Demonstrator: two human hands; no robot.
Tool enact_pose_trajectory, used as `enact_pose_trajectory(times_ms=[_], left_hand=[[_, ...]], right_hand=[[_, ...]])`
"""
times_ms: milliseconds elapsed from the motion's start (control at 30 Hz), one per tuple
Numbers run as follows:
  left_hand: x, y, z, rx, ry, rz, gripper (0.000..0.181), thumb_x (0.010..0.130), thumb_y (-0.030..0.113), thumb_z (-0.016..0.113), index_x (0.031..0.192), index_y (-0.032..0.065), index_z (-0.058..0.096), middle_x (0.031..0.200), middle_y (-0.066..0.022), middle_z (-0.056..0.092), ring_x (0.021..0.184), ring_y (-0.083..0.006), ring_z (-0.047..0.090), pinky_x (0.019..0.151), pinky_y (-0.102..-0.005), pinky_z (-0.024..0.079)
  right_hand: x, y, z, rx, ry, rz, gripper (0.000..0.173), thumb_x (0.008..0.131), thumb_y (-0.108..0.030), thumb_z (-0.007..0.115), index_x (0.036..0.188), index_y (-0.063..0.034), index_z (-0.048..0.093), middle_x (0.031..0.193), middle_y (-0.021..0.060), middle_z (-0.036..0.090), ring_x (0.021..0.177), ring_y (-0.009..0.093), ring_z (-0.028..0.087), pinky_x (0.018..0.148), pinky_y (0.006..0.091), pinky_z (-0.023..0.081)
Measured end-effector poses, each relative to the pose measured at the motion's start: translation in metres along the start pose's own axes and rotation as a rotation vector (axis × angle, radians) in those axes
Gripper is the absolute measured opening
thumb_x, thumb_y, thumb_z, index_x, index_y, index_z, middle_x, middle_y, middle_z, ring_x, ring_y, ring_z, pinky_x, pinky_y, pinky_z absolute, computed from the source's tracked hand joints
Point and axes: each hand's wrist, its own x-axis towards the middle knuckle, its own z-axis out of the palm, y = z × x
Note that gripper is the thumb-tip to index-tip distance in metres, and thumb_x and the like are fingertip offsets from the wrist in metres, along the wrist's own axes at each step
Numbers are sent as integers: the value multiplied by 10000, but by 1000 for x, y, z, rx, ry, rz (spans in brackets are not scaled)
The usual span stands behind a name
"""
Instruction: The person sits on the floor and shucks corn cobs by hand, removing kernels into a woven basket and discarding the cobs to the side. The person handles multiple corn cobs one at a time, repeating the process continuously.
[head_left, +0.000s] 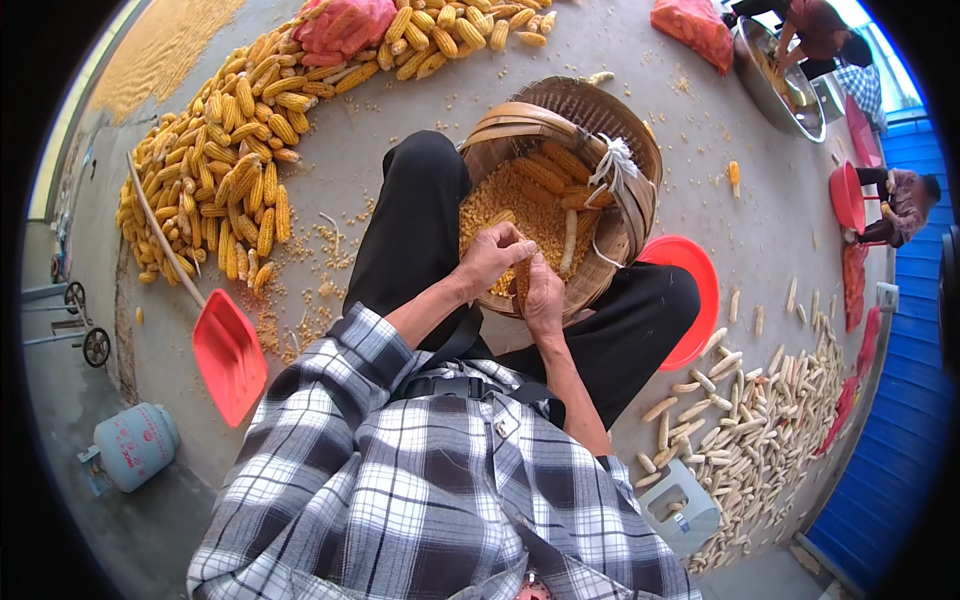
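A woven bamboo basket (634, 135) stands between my knees, with loose corn kernels (491, 191) and several yellow corn cobs (551, 169) inside. White string (615, 159) is knotted around its broad handle. Over the near rim, my right hand (544, 296) grips a corn cob (522, 285) that is partly covered by the fingers. My left hand (489, 259) pinches at the upper end of the same cob, its fingertips touching my right thumb. A pale stripped cob (568, 240) rests on the kernels just beyond my hands.
Unshelled corn (225, 165) is heaped left, near a red shovel (231, 352). A red basin (686, 300) sits by my right knee; stripped cobs (757, 442) spread behind it around a grey plastic stool (679, 510). Two people work at right, near a metal basin (814, 124) and another red basin (846, 196).
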Motion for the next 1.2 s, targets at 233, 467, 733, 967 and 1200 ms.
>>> enact_pose_trajectory(times_ms=[233,467,733,967,1200], left_hand=[[-7,9,-1,-79,20,-92,170,868,213,654,831,64,581,718,9,552,666,-59,491,602,-221,426],[-8,5,1,20,71,-75,171,868,205,648,799,53,609,698,19,551,669,-57,487,621,-227,421],[-11,10,4,-40,5,-67,167,873,188,635,798,42,602,724,2,554,651,-66,486,591,-231,421],[-10,10,1,-98,29,-234,168,897,208,606,854,49,637,738,30,554,624,-38,473,575,-190,391],[-9,-6,-1,-54,-72,-88,226,918,227,567,949,30,673,821,8,561,695,-70,510,562,-216,422]], right_hand=[[4,-2,-6,111,-9,239,582,973,-502,353,877,9,614,624,51,573,547,120,548,471,262,419],[1,-18,-3,213,-117,224,565,975,-498,336,951,3,595,620,101,588,411,152,519,362,261,388],[1,-14,-4,195,-54,265,601,969,-491,318,844,23,604,594,96,573,384,162,500,346,272,389],[1,-27,2,170,-55,109,449,991,-365,372,897,5,610,694,82,614,544,144,576,431,262,458],[11,23,-10,-44,57,19,414,998,-301,377,931,32,614,749,79,615,650,109,544,601,260,458]])
